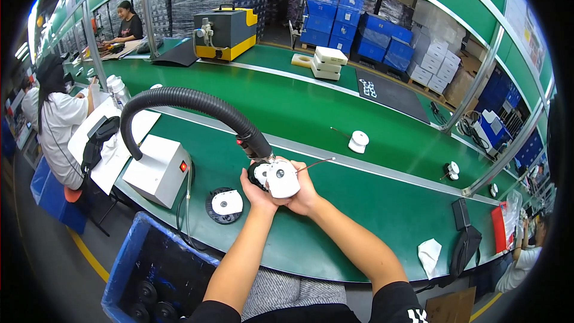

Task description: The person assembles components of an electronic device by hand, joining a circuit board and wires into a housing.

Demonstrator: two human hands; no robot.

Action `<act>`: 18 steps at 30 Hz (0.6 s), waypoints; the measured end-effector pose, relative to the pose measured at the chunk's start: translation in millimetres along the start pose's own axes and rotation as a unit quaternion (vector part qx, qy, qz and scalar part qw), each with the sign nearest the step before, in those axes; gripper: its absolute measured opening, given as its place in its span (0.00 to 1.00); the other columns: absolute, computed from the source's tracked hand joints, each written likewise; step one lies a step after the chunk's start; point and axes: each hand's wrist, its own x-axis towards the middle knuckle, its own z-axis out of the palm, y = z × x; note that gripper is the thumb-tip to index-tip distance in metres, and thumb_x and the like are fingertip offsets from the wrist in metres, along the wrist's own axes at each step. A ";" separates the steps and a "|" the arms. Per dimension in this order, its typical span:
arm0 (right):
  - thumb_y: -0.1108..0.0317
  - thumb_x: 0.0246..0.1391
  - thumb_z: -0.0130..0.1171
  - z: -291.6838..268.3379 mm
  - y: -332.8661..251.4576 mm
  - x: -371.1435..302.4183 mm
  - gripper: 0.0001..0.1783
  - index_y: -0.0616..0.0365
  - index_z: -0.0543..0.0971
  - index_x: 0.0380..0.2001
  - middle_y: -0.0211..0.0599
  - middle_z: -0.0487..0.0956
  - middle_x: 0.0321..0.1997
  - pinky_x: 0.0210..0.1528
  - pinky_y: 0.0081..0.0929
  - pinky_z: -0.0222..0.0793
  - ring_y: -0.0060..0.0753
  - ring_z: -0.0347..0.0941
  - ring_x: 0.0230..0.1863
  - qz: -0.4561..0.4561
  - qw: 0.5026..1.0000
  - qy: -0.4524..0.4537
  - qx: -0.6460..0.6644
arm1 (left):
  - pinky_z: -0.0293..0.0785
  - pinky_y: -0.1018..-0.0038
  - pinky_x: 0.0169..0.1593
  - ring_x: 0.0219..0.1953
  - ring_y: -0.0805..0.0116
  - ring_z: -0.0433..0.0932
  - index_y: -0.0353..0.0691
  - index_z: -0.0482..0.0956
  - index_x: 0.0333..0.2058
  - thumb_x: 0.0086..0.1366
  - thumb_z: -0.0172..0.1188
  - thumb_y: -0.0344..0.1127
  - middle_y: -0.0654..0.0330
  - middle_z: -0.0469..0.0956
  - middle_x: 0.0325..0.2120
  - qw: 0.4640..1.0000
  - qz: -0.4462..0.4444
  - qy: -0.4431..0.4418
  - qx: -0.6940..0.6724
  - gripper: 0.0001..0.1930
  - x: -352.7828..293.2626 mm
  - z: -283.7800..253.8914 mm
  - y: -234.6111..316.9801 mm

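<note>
Some white print on my black sleeve | both my hands gripping a smooth, rounded white housing over the green table, beside the ribbed black hose | thin reddish wire protruding

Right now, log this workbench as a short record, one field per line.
Left hand: cups the white rounded plastic part from the left
Right hand: cups the same part from the right
Wire: thin red wire, sticking out rightward
Overhead: black corrugated hose, end close above the hands; contact unclear
Bench, left: white box with a red switch; black-and-white round part, lying flat
Beyond: white round part on the green belt
Below left: blue bin containing black round parts
</note>
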 end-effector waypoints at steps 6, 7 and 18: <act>0.50 0.67 0.32 -2.8 -0.3 -1.1 0.24 0.46 0.74 0.53 0.30 0.79 0.48 0.49 0.28 0.74 0.28 0.76 0.48 0.002 1.000 -0.013 0.015 | 0.72 0.54 0.57 0.54 0.50 0.75 0.43 0.73 0.54 0.66 0.33 0.66 0.52 0.76 0.50 1.000 -0.026 -0.006 0.011 0.36 -1.9 4.4 -0.1; 0.50 0.67 0.32 -2.4 0.3 -0.9 0.24 0.46 0.74 0.52 0.30 0.79 0.48 0.49 0.28 0.74 0.28 0.76 0.48 0.001 1.000 -0.017 0.015 | 0.72 0.54 0.57 0.54 0.50 0.75 0.43 0.73 0.54 0.66 0.32 0.65 0.52 0.76 0.50 1.000 -0.024 -0.006 0.008 0.36 -1.5 3.7 -0.3; 0.41 0.67 0.24 23.6 -8.1 9.4 0.30 0.48 0.74 0.37 0.28 0.71 0.21 0.10 0.21 0.40 0.21 0.53 0.11 0.026 0.998 0.058 0.018 | 0.71 0.57 0.58 0.55 0.54 0.74 0.48 0.71 0.56 0.69 0.34 0.62 0.57 0.76 0.52 1.000 -0.012 -0.002 0.022 0.31 -4.9 9.3 1.6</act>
